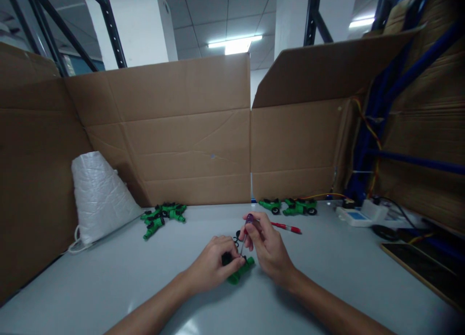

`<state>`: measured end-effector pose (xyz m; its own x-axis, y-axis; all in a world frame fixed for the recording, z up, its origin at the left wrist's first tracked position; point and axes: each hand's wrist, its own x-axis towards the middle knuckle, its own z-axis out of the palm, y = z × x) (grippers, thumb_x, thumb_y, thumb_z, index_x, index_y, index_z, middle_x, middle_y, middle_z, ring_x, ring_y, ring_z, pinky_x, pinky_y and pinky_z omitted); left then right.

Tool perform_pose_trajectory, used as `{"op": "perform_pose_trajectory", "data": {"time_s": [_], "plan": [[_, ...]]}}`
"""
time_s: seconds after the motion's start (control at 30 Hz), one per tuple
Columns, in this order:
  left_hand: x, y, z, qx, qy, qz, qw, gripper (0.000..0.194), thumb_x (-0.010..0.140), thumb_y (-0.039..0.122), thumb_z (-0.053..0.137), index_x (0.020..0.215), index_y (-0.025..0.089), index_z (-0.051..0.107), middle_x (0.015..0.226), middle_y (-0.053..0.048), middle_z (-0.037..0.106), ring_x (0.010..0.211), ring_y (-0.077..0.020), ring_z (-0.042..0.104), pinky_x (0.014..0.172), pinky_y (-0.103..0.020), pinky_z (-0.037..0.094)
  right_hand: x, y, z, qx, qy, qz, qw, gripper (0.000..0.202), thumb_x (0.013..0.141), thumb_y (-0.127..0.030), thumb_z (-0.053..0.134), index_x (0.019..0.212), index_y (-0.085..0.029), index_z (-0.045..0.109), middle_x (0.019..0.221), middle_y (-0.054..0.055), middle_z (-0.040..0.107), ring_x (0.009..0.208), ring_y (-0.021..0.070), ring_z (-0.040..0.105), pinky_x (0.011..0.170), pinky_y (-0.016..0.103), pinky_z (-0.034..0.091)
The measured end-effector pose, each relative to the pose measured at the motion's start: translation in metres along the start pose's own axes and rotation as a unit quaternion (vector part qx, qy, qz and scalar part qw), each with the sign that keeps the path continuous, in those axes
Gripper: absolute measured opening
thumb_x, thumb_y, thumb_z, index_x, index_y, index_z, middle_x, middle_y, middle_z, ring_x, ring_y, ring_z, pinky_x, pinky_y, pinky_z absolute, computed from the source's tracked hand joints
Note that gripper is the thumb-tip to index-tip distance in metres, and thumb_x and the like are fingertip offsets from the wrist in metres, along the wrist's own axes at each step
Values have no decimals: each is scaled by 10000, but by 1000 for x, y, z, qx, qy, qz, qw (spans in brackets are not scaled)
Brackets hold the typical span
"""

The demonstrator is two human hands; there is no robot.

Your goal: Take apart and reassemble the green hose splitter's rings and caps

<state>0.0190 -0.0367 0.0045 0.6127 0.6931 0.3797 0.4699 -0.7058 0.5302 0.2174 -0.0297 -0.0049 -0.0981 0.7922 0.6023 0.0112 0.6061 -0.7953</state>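
My left hand [217, 262] is closed around a small green and black toy vehicle part [237, 277] near the front middle of the table. Its fingertips partly cover the black section. In my right hand [269, 250] is a screwdriver [249, 220] with a purple handle, held tilted. The thin metal shaft points down at the green part, and its tip is by my left fingertips; whether it sits in a screw cannot be made out. Small black pieces [237, 238] lie on the table just beyond my hands.
Green toy pieces [160, 218] are heaped at back left beside a white wrapped bundle [100, 199]. Green toy vehicles [300, 207] stand along the cardboard wall [174, 136]. A red pen [286, 227] lies right of my hands; a power strip [358, 216] is at far right.
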Motion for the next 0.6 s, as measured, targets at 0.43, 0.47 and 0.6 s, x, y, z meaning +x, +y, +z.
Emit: {"op": "perform_pose_trajectory", "data": {"time_s": [0.43, 0.47, 0.6], "plan": [[0, 2, 1, 23, -3, 27, 999, 209, 1032, 341, 594, 883, 200, 632, 967, -65, 699, 986, -206, 623, 935, -334, 425, -1, 0, -1, 14, 15, -3, 1000, 275, 1092, -478, 491, 1223, -237, 504, 840, 6, 671, 622, 138, 600, 577, 254, 494], [0, 2, 0, 26, -4, 30, 999, 202, 1030, 333, 596, 881, 200, 631, 973, -65, 698, 984, -204, 623, 930, -330, 425, -2, 1, -1, 12, 13, -2, 1000, 275, 1091, -476, 494, 1225, -236, 507, 844, 8, 670, 622, 138, 601, 578, 254, 495], [-1, 2, -1, 44, -8, 36, 998, 183, 1025, 308, 599, 876, 204, 617, 977, -57, 690, 974, -199, 620, 924, -323, 421, -3, 3, -1, -3, -6, -5, 1000, 276, 1088, -476, 501, 1229, -240, 520, 855, 13, 673, 628, 139, 604, 581, 254, 496]]}}
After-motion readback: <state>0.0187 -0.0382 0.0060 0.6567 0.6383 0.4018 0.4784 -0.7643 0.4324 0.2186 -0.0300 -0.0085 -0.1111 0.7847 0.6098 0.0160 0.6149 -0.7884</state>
